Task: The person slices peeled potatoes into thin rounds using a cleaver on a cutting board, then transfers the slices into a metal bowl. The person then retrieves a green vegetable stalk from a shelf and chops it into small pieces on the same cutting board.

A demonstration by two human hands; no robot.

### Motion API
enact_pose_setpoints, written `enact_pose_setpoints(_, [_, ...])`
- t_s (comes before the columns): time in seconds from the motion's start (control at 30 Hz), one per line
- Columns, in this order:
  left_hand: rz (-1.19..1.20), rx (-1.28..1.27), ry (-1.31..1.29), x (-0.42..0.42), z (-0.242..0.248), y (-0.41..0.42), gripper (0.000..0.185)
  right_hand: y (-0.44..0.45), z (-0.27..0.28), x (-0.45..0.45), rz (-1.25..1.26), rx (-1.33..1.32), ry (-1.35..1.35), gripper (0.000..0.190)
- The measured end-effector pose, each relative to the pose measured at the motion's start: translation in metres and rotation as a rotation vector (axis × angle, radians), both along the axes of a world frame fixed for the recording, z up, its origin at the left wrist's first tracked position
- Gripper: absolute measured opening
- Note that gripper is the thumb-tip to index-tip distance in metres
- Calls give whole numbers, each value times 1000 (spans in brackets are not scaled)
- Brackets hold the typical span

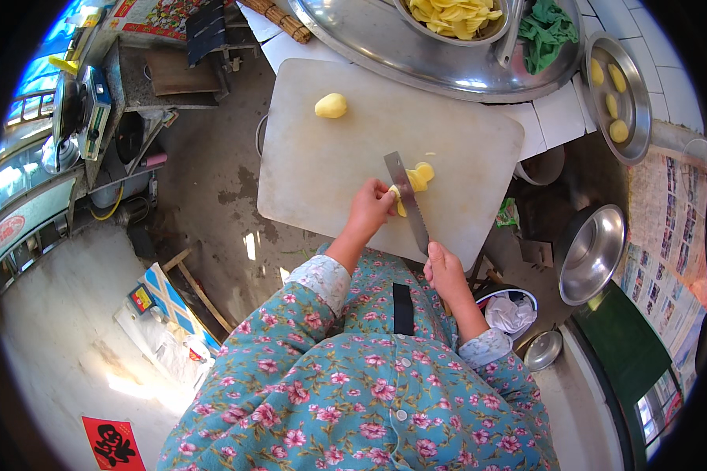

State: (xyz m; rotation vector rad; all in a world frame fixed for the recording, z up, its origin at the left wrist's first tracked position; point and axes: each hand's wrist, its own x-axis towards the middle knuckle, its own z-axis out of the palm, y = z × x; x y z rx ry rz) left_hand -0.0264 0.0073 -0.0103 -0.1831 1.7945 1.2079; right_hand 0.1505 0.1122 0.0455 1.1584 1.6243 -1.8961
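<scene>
In my right hand (446, 268) is the handle of a kitchen knife (408, 197), whose long blade slants up and to the left over a pale cutting board (306, 159). My left hand (372, 206) grips a piece of peeled potato (396, 193) against the blade's left side; the fingers partly cover it. To the right of the blade lie several overlapping potato slices (419, 175), and a thin sliver (430, 153) rests just beyond them. A whole peeled potato (331, 106) sits by itself near the board's far left.
Behind the board, a large metal lid (377, 53) carries a bowl (495, 34) of potato slices and a green cloth (547, 35). A metal basin (641, 100) with several potato pieces stands at far right. Below it are a steel bowl (592, 256) and a bucket (535, 294).
</scene>
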Motion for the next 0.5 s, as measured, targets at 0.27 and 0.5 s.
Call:
enact_pose_setpoints(0.27, [-13, -51, 4, -2, -3, 5, 14, -1, 18, -7, 2, 126, 57, 53])
enact_pose_setpoints(0.5, [-4, -97, 75, 3, -10, 6, 15, -6, 30, -2, 101, 347, 153, 49])
